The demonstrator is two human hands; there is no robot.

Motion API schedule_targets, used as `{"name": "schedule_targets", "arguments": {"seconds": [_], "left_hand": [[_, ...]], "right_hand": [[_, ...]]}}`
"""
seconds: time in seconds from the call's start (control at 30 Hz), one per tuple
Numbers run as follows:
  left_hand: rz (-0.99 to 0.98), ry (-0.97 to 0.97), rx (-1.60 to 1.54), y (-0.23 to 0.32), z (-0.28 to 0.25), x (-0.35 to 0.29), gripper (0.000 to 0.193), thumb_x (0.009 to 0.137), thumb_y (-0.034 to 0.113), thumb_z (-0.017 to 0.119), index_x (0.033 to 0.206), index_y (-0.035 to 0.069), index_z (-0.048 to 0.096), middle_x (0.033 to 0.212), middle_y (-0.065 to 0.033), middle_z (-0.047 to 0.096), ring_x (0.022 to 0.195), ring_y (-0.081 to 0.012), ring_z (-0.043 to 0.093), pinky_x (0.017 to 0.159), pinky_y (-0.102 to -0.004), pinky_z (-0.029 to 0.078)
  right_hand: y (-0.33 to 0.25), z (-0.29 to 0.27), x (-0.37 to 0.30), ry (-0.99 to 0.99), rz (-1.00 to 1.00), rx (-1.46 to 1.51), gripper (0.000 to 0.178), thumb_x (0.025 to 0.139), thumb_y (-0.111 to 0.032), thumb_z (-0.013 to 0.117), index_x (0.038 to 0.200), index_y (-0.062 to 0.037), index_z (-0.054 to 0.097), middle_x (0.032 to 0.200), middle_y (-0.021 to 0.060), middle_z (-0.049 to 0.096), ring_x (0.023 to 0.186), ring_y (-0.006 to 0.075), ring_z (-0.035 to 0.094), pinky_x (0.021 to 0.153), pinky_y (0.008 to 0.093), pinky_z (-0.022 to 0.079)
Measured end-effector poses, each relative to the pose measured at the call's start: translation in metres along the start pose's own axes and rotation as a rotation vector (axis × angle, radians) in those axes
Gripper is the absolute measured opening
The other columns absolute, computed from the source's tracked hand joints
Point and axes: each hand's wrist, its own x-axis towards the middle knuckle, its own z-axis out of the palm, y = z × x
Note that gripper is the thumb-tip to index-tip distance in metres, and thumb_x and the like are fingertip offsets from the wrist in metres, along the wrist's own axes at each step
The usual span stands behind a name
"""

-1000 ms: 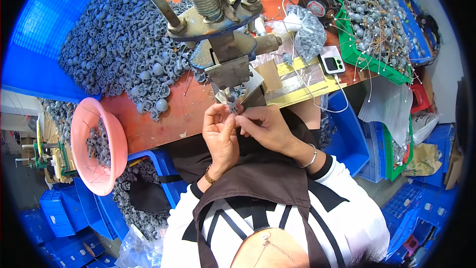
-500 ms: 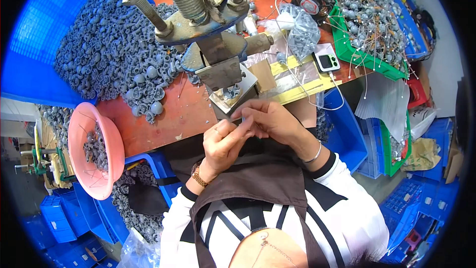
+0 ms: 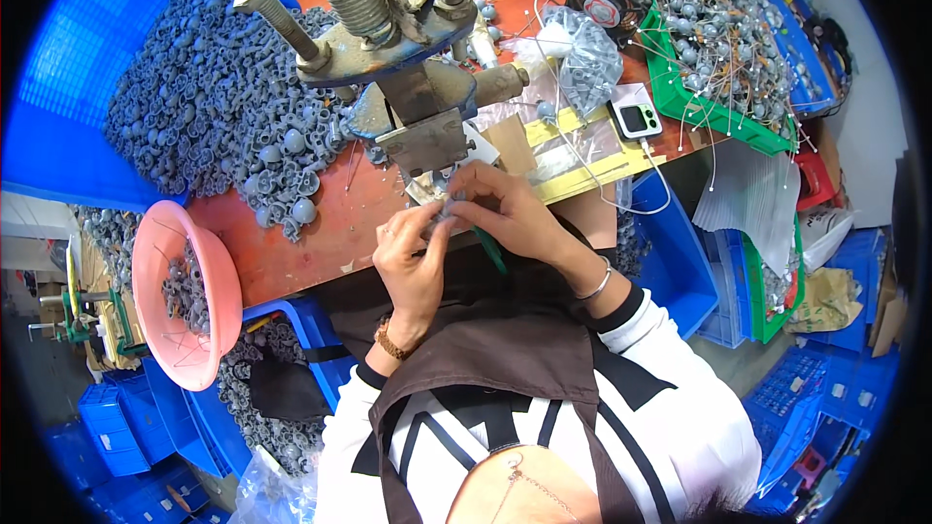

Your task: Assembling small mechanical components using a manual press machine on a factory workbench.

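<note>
Just below the metal press head (image 3: 427, 141), at the table's front edge, both my hands meet fingertip to fingertip. My left hand (image 3: 410, 267) is closed in a pinch around a small grey part (image 3: 444, 216), mostly hidden by fingers. From the other side my right hand (image 3: 510, 218) pinches the same part with thumb and curled fingers. A dark green strip (image 3: 491, 250) shows beneath my right hand; whether it is held cannot be made out. The metal block under the press head is partly covered by my fingers.
Grey cup-shaped parts (image 3: 209, 97) heap from a blue bin onto the red table (image 3: 330, 223). A pink basin (image 3: 233, 281) stands left. Back right are a green crate (image 3: 680, 102) of wired grey balls, a fan (image 3: 604, 5) and a small white device (image 3: 638, 118) on a cable.
Both hands have risen toward the press head, the left also shifting left. The grey part now shows between the fingertips, and the green strip has come into view below the right hand.
</note>
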Motion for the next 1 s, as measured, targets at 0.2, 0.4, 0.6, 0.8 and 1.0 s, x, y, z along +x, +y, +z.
{"name": "schedule_targets", "arguments": {"seconds": [0.2, 0.4, 0.6, 0.8, 1.0], "left_hand": [[-0.112, 0.033, -0.009, -0.014, 0.010, 0.017, 0.018, 0.078, 0.004, 0.072, 0.094, 0.001, 0.067, 0.079, -0.0067, 0.060, 0.058, -0.0142, 0.049, 0.053, -0.0266, 0.040], [0.020, -0.101, 0.080, -0.018, -0.003, 0.035, 0.021, 0.074, 0.002, 0.073, 0.094, 0.008, 0.069, 0.072, -0.0069, 0.054, 0.056, -0.0177, 0.050, 0.053, -0.0295, 0.040], [0.019, -0.137, 0.156, -0.011, 0.002, 0.032, 0.021, 0.073, 0.005, 0.072, 0.093, 0.010, 0.071, 0.072, -0.0074, 0.054, 0.061, -0.0215, 0.055, 0.056, -0.0332, 0.042], [-0.004, -0.104, 0.217, -0.007, 0.003, 0.029, 0.017, 0.075, 0.008, 0.071, 0.092, 0.011, 0.071, 0.075, -0.0084, 0.056, 0.064, -0.0259, 0.057, 0.057, -0.0367, 0.044], [0.088, -0.062, 0.340, 0.002, 0.000, 0.031, 0.012, 0.080, 0.016, 0.068, 0.086, 0.005, 0.068, 0.077, -0.0122, 0.062, 0.073, -0.0325, 0.062, 0.060, -0.0416, 0.047]], "right_hand": [[0.007, 0.011, 0.005, 0.291, -0.091, -0.656, 0.010, 0.081, -0.011, 0.068, 0.087, -0.0039, 0.062, 0.067, 0.0082, 0.066, 0.061, 0.0209, 0.066, 0.059, 0.0292, 0.050], [-0.021, -0.008, 0.004, 0.161, -0.009, -0.780, 0.014, 0.081, -0.017, 0.068, 0.085, -0.0045, 0.066, 0.070, 0.0101, 0.066, 0.061, 0.0224, 0.064, 0.058, 0.0340, 0.049], [-0.054, -0.081, 0.100, 0.319, -0.219, 0.026, 0.033, 0.091, -0.018, 0.059, 0.116, 0.0039, 0.058, 0.090, 0.0051, 0.066, 0.076, 0.0072, 0.058, 0.062, 0.0238, 0.046], [-0.117, -0.027, 0.059, 0.459, -0.635, 0.031, 0.039, 0.089, -0.014, 0.062, 0.124, 0.0039, 0.053, 0.094, 0.0072, 0.065, 0.078, 0.0130, 0.060, 0.074, 0.0268, 0.048], [-0.088, -0.038, -0.005, 0.170, -0.895, -0.512, 0.025, 0.068, -0.014, 0.082, 0.082, -0.0082, 0.062, 0.080, 0.0068, 0.063, 0.079, 0.0237, 0.063, 0.081, 0.0392, 0.048]]}}
